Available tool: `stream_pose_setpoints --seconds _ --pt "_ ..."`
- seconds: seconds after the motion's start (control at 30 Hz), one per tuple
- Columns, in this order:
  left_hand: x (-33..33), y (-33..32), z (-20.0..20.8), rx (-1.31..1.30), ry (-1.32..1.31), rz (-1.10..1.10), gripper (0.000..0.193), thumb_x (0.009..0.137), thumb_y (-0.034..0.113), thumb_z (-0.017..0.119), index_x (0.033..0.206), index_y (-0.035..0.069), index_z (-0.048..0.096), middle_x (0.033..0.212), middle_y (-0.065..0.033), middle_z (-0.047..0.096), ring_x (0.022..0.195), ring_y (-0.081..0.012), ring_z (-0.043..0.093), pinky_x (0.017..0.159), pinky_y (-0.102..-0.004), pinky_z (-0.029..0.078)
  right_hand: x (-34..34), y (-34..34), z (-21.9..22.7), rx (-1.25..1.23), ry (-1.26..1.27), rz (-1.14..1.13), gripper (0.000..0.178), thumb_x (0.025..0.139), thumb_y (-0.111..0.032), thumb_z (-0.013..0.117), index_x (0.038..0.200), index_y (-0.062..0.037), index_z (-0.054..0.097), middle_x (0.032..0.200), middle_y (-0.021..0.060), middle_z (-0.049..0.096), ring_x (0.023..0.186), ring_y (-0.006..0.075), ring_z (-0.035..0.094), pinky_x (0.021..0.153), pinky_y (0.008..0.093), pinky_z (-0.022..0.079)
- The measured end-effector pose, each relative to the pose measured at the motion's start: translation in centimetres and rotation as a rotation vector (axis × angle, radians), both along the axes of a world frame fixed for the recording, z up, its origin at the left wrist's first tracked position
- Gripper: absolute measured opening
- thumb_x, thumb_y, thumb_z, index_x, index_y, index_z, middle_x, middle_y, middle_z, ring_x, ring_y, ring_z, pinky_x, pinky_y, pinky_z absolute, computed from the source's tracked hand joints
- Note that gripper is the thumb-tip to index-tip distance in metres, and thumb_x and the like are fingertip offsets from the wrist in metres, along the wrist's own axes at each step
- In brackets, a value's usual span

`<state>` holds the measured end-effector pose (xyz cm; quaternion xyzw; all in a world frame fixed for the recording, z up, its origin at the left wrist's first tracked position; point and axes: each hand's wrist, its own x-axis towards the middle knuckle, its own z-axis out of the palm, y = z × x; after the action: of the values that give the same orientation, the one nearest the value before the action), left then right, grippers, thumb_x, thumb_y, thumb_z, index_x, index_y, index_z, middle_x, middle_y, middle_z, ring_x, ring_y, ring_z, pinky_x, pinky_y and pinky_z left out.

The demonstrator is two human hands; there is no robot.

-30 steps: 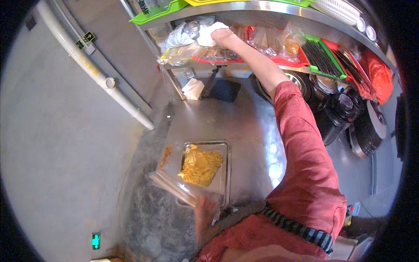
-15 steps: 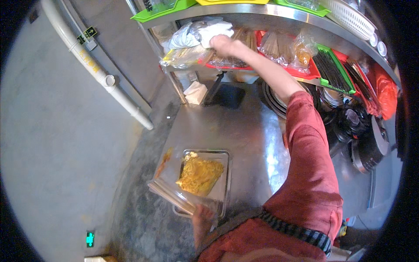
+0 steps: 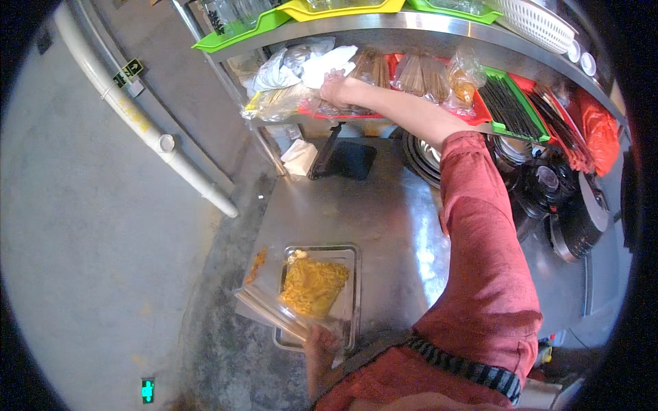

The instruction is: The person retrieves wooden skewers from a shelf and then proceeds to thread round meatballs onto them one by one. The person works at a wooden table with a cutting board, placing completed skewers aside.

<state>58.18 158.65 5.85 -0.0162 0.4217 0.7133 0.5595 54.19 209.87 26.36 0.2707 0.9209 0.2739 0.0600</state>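
My left hand [image 3: 322, 342], low in the view, is closed around one end of a clear plastic bag of thin wooden sticks [image 3: 274, 312]. That bag lies slantwise over the near left part of a metal tray [image 3: 355, 288]. In the tray sits a flat heap of yellow, sauce-coated food [image 3: 312, 284]. My right arm stretches up to the shelf, where my right hand [image 3: 334, 89] has its fingers curled at a white bundle [image 3: 329, 63]. Plastic-wrapped sticks [image 3: 291, 96] lie just left of that hand. What its fingers grip is too small to make out.
The steel table [image 3: 322, 212] carries a black flat object [image 3: 353, 161], a paper-like white packet [image 3: 299, 157] and stacked round pans [image 3: 418, 161]. A green tray of dark sticks [image 3: 510, 106] and a red bag [image 3: 602, 137] fill the shelf's right. A pipe [image 3: 164, 142] runs at left.
My right hand has shifted from the white bundle slightly down and left toward its lower edge. My left hand keeps hold of the bag of sticks. The view has shifted a little.
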Motion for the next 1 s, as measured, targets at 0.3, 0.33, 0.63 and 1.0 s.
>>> stream_pose_setpoints --seconds 0.3,0.33,0.63,1.0 --pt "-0.1 0.9 -0.9 -0.033 0.0 -0.071 0.027 0.08 0.033 0.052 0.064 0.016 0.038 0.057 0.0037 0.032 0.052 -0.0115 0.035 0.048 -0.0264 0.031 0.9 0.7 1.0 -0.164 0.247 -0.12 0.028 0.069 -0.015 0.056 0.097 -0.015 0.058 0.105 0.0167 0.049 0.108 0.0329 0.04 0.091 0.0573 0.022" --pt "0.0 1.0 -0.6 -0.042 0.009 -0.06 0.027 0.08 0.033 0.051 0.064 0.015 0.038 0.056 0.0036 0.032 0.052 -0.0117 0.035 0.047 -0.0268 0.031 1.3 0.8 1.2 -0.149 0.303 -0.123 0.028 0.07 -0.016 0.056 0.098 -0.0158 0.057 0.105 0.0166 0.049 0.107 0.0331 0.04 0.091 0.0581 0.022" --pt "0.6 0.7 -0.4 -0.04 0.081 -0.031 0.034 0.081 0.036 0.049 0.059 0.014 0.035 0.05 0.0026 0.028 0.044 -0.0118 0.028 0.042 -0.0263 0.024 8.5 1.7 5.9 -0.21 0.492 0.035 0.023 0.068 -0.011 0.058 0.089 -0.0188 0.062 0.088 0.0088 0.06 0.088 0.0255 0.056 0.08 0.0387 0.043" --pt "1.2 1.7 -0.9 -0.071 0.044 -0.057 0.026 0.083 0.03 0.048 0.065 0.013 0.038 0.055 0.0018 0.032 0.05 -0.012 0.034 0.046 -0.0258 0.029 16.3 5.3 6.1 -0.486 0.559 0.043 0.022 0.06 0.001 0.053 0.077 -0.0076 0.065 0.082 0.0127 0.062 0.083 0.0242 0.059 0.072 0.0321 0.046"
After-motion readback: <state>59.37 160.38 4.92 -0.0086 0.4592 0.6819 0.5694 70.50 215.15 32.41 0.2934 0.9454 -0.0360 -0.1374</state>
